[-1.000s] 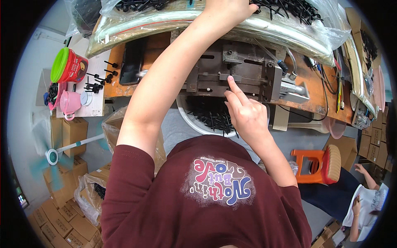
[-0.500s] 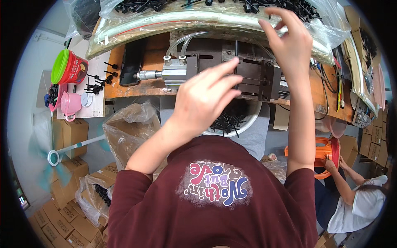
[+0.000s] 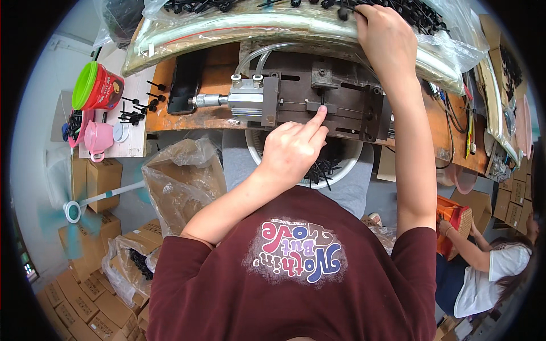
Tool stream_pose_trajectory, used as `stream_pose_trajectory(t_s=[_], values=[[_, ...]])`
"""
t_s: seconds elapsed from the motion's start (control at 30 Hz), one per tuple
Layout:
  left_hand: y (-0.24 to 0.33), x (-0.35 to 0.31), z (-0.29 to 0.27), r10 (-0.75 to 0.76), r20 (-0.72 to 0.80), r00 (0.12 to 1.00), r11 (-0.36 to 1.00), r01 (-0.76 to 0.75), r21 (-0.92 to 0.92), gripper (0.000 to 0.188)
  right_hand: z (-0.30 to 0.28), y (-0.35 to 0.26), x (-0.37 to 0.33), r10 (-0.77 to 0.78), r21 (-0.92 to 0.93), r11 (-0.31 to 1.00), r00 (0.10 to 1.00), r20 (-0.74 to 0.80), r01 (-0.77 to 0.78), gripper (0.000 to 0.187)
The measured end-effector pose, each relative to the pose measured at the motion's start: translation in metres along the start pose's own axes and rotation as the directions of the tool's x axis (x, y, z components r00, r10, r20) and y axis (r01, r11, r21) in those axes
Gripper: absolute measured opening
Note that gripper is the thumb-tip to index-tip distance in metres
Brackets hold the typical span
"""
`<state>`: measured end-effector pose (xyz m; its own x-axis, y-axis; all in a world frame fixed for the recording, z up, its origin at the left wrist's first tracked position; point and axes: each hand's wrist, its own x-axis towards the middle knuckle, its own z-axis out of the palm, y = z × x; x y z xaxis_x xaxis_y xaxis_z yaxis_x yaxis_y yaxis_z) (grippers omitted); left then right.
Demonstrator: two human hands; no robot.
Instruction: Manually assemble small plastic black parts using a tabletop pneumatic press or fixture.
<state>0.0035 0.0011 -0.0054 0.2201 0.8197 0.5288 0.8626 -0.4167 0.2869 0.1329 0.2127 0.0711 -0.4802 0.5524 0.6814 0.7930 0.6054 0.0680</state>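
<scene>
On the bench is a metal fixture with a silver air cylinder at its left. My left hand reaches over its front edge with the index finger stretched out and the other fingers loosely curled. That fingertip rests on a small dark block at the fixture's middle, where a short black piece shows just behind it. At the edge of the bagged pile, my right hand pinches a black plastic part with a round head; its stem is partly hidden by the fingers.
Loose black parts lie on plastic at the back. A white basket of black pieces sits on my lap. At the left are a red bucket, a pink cup and a spinning fan. A co-worker handles an orange object at right.
My right hand has moved up to the pile and closed on a black part. My left hand's index fingertip has come down onto the fixture's block. The co-worker's orange object has tilted.
</scene>
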Motion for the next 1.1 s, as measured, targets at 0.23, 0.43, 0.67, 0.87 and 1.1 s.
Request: stream_pose_trajectory(t_s=[0.23,0.43,0.67,0.87,1.1], values=[[-0.001,0.0,-0.001,-0.006,0.063,0.998,1.0,0.005,0.016,0.028,-0.043,-0.015,-0.015,-0.038,-0.16,0.987,0.998,-0.059,0.028,0.019],[-0.005,0.021,-0.011,-0.069,-0.084,0.994,0.981,0.052,-0.189,0.037,-0.057,-0.017,-0.036,0.113,0.247,0.958,0.982,0.15,-0.148,0.024],[-0.037,0.096,-0.014,-0.01,-0.361,0.933,0.995,-0.026,-0.094,0.018,-0.048,-0.022,-0.014,0.191,0.432,0.871,0.971,0.141,-0.234,0.022],[-0.043,0.072,-0.046,-0.113,-0.273,0.955,0.981,0.063,-0.185,0.014,-0.078,-0.029,-0.058,0.367,0.847,0.186,0.835,0.411,-0.498,0.027],[-0.055,0.073,-0.021,0.031,0.084,0.996,0.95,-0.055,0.308,0.012,-0.099,-0.044,-0.097,0.456,0.866,-0.095,0.752,0.477,-0.491,0.012]])
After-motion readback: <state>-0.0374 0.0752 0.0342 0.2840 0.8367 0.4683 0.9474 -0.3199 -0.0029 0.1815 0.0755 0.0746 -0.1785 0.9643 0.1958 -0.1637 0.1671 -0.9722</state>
